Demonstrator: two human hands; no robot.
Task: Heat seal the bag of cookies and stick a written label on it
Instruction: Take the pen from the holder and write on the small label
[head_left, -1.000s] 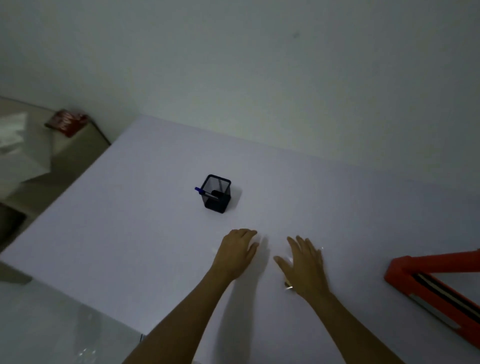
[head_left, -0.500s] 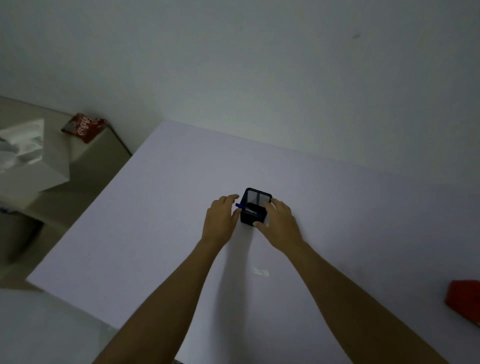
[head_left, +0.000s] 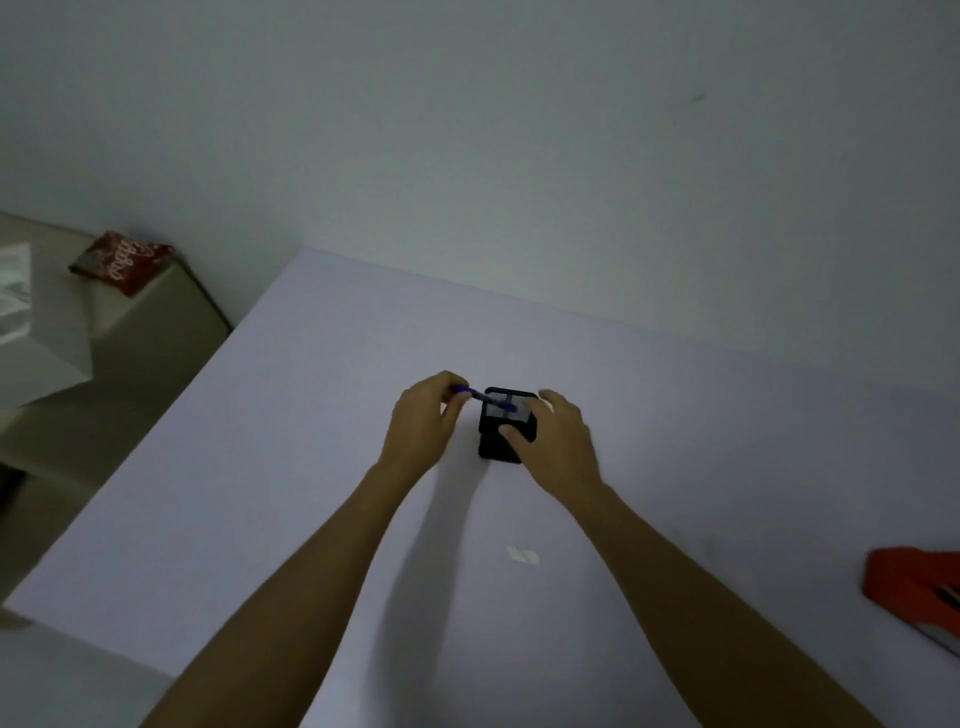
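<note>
Pinching the blue pen (head_left: 485, 397) by its upper end, the left hand (head_left: 423, 423) has fingers curled round it where it leans out of the black mesh holder (head_left: 506, 423). The right hand (head_left: 558, 447) grips the holder's right side, thumb on its near face, steadying it near the middle of the table (head_left: 311, 467).

Judging by this, the task is at the labelling stage: the pen is being fetched, and nothing looks written yet. A small pale slip, probably the label (head_left: 523, 555), lies flat nearer the table's front edge, between the forearms and well apart from both hands. The red sealer (head_left: 914, 587) sits at the right edge. No bag of cookies shows on the table, so whether sealing is done cannot be told; writing and sticking the label remain.
</note>
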